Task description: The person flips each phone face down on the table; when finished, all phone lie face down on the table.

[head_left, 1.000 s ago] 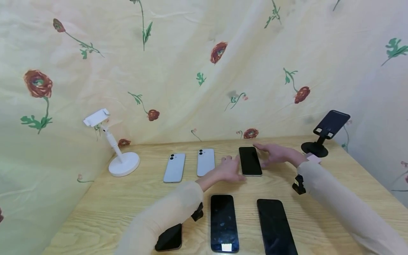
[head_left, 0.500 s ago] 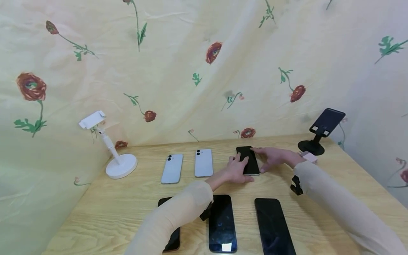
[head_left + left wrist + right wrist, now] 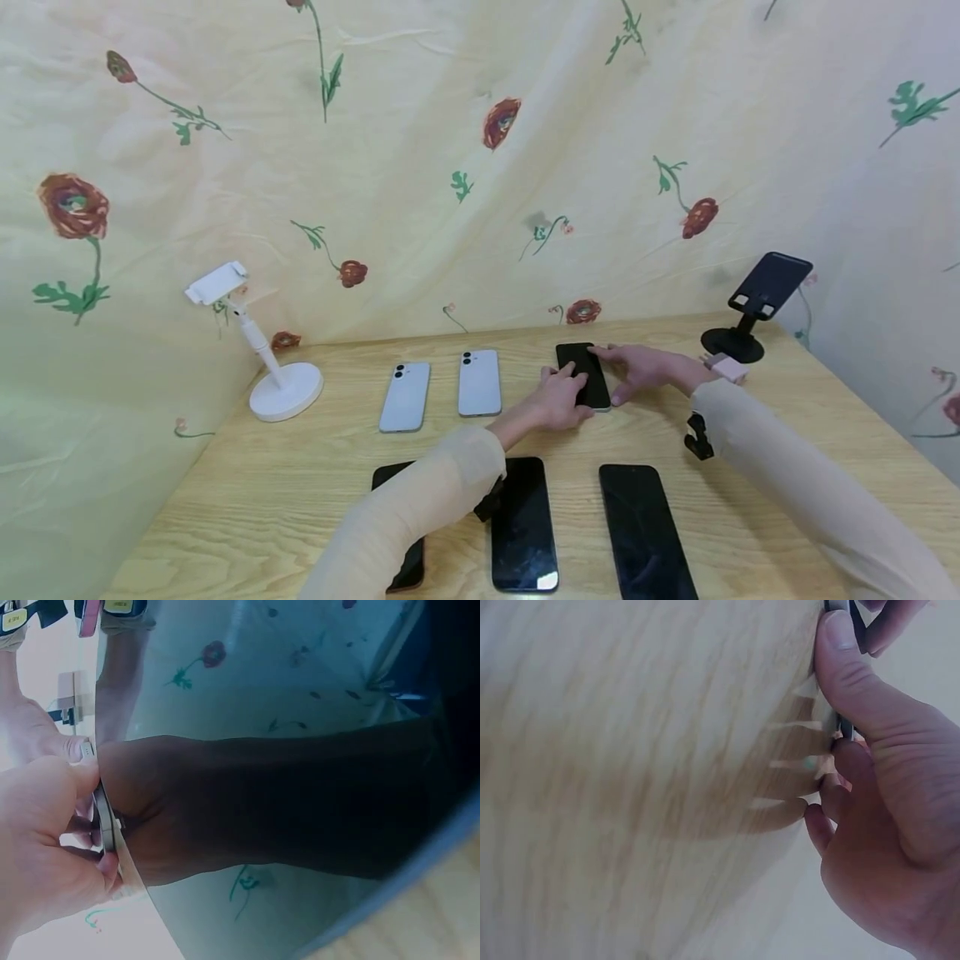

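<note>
Two hands on one black phone, face up in the far row of the table, right of centre, short of the back edge. Left hand grips its near-left side: left wrist view shows thumb and fingers pinching the thin metal edge, glossy screen filling most of that frame. Right hand holds the right side: thumb pressed along the edge, fingers curled under. Can't tell if the phone is lifted off the wood or still flat.

Same far row, to the left: two white phones, backs up, side by side, not touching, well apart from the black one.

Near row along the front edge: three dark phones face up: one largely hidden under the left sleeve, one in the middle, one to the right.

White phone stand at the back-left corner, round base, cradle empty. Black phone stand at the back-right corner; small pink block just in front of it, near the right wrist.

Flowered cloth hangs behind the table.
</note>
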The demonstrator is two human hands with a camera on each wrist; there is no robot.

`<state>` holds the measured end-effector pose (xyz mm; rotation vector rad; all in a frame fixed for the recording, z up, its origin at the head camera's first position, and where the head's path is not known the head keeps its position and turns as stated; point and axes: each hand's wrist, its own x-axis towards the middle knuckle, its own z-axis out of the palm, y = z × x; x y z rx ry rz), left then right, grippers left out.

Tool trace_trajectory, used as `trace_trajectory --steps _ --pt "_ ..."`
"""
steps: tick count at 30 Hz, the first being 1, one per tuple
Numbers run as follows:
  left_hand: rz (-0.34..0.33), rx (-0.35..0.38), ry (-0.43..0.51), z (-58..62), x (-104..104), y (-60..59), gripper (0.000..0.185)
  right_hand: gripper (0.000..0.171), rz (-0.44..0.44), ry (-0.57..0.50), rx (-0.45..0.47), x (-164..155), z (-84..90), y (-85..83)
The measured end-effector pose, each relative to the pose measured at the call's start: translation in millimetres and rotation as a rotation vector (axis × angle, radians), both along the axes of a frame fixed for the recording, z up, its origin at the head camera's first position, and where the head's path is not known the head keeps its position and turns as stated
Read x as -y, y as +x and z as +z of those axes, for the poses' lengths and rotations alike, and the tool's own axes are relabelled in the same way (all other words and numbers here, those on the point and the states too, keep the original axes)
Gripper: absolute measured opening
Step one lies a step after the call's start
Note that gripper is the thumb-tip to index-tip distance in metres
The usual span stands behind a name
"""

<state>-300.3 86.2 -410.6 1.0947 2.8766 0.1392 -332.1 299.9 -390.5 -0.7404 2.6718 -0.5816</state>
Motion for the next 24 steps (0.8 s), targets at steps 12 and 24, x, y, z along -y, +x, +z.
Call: trace_trajectory --steps 12,24 --pt "0.011 -0.028 0.046 -2.6 -2.9 1.0 0.057 0.101 0.000 -0.090 -0.024 -3.9 -6.5 0.8" --pt "0.003 -0.024 0.093 -0.7 -2.5 1.2 0.054 0.103 -0.002 -0.136 -0.010 -5.4 -6.4 1.5"
